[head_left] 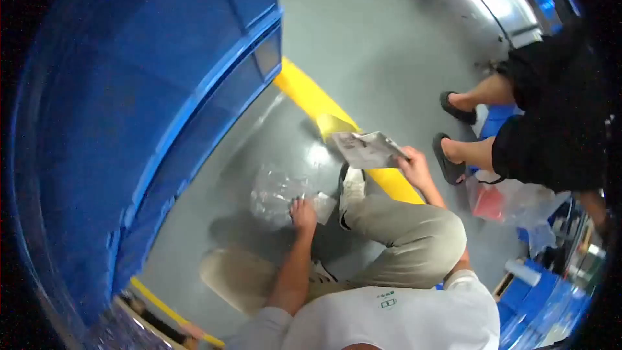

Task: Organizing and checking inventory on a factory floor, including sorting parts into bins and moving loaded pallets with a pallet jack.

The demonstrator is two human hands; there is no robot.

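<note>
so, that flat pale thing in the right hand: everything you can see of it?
The flat pale thing is thin, roughly four-sided and whitish-grey, with darker printed-looking marks on its visible face, too blurred to make out. Its surface looks slightly glossy; whether it is paper or film can't be told. The edge toward the shoes of the other person looks bent or creased. The right hand grips its right end; in view it overlaps the yellow floor stripe.

Tilted grey packet (368,150), clear plastic (272,196) on floor (382,45)
</note>
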